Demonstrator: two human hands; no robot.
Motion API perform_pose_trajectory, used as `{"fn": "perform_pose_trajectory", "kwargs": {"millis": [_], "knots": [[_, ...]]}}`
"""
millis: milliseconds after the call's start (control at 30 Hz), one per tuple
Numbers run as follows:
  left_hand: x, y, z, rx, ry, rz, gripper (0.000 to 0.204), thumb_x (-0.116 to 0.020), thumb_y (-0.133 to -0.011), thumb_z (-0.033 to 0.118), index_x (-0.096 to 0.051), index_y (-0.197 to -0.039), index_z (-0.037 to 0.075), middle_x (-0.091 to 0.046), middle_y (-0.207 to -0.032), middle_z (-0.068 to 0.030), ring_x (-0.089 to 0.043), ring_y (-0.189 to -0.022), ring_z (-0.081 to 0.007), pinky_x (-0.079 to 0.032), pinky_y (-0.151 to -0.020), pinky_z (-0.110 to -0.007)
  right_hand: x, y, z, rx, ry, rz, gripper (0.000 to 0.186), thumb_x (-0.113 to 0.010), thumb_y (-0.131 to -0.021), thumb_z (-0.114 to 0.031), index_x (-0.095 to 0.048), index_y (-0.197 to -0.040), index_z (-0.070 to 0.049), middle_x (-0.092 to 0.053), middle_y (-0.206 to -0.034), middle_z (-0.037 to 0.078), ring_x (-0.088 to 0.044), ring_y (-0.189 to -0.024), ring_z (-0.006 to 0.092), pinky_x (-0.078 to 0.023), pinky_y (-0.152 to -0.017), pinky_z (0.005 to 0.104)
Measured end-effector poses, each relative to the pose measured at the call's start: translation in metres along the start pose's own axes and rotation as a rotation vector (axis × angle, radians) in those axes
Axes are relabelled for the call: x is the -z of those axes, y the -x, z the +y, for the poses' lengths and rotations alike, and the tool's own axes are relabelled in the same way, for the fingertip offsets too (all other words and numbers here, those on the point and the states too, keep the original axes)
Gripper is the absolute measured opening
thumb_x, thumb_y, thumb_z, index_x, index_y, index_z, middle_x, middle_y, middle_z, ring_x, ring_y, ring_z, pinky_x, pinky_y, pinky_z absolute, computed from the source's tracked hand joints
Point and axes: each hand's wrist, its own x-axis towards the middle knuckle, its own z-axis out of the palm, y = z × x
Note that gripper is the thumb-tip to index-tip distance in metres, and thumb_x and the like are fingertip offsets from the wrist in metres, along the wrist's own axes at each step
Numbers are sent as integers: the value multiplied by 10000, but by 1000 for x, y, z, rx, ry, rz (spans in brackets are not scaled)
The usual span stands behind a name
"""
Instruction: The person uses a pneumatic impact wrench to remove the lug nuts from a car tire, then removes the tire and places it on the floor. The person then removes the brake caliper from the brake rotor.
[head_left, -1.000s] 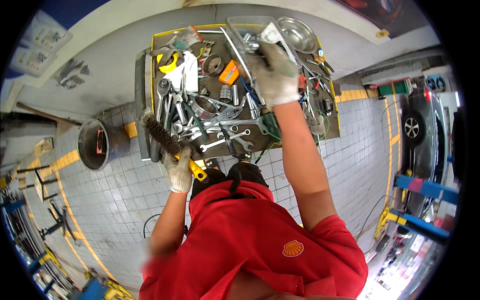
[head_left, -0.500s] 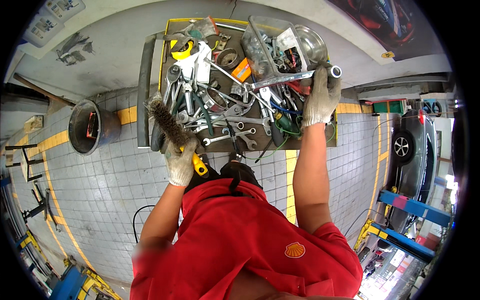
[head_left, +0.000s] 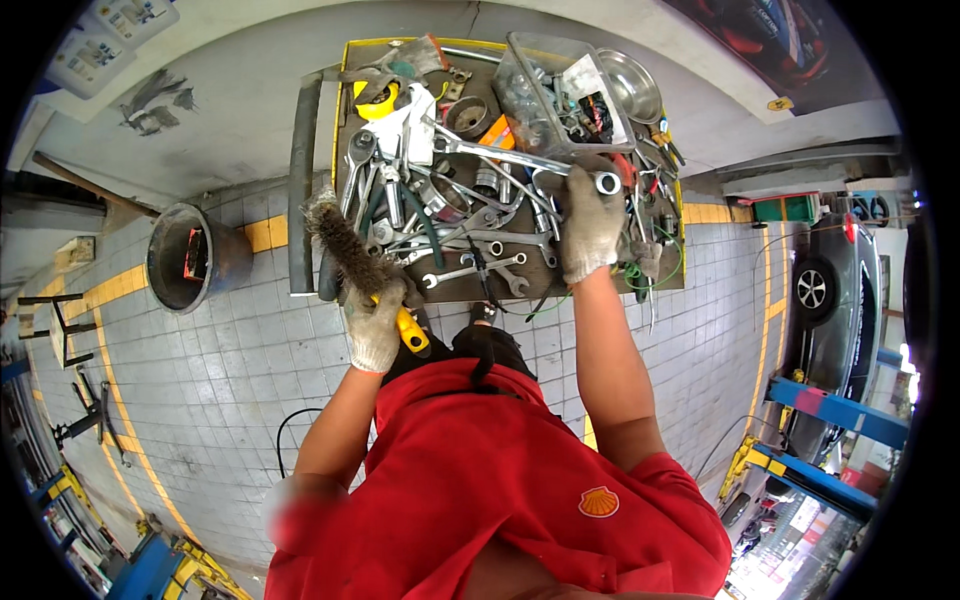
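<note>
My left hand [head_left: 372, 318], in a white knit work glove, is closed around the yellow handle of a wire brush [head_left: 345, 245]. Its dark, worn bristles point up and away over the table's near left corner. Over the right half of the table, my gloved right hand [head_left: 592, 225] grips a long combination wrench [head_left: 508, 155] near its ring end. The wrench's open end reaches left above the pile, close to an orange box [head_left: 497, 133]. Beneath lie several loose wrenches [head_left: 475, 268] and a ratchet [head_left: 361, 150].
A clear plastic bin [head_left: 555, 95] of small parts and a metal bowl [head_left: 632, 85] stand at the table's back right. Yellow tape [head_left: 377, 101] lies back left. A black bucket [head_left: 195, 260] stands on the tiled floor at left. A grey car [head_left: 838, 290] is far right.
My right hand has moved left and slightly nearer with the wrench, uncovering tools at the table's right side. My left hand keeps its hold on the wire brush. The view has shifted slightly.
</note>
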Motion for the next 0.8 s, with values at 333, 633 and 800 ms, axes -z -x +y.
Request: {"fn": "perform_pose_trajectory", "kwargs": {"millis": [333,633,800], "knots": [[29,10,41,-211,-99,241,200,-638,-1024,179,-607,-1097,-5,-639,-832,-99,-631,-715,-181,-539,-657,-326,26,51,-7,-482,-339,-188,445,-563,-1043,-66,-462,-1472,-5,-632,-1356,188,-682,-1207,403,-570,-1017,557],[11,18,36,-234,52,517,293,-699,-1020,271,-568,-1106,23,-615,-868,-86,-604,-672,-180,-516,-621,-305,116,101,-36,-341,45,-410,350,-536,-1042,-93,-589,-1356,52,-688,-1238,170,-703,-1108,254,-568,-995,401],[-28,38,30,-294,49,521,265,-688,-1031,268,-578,-1077,31,-615,-863,-79,-600,-669,-174,-515,-617,-306,188,130,-5,-646,302,-885,232,-571,-1060,-108,-702,-1201,22,-734,-1109,100,-715,-1025,203,-571,-925,345]]}}
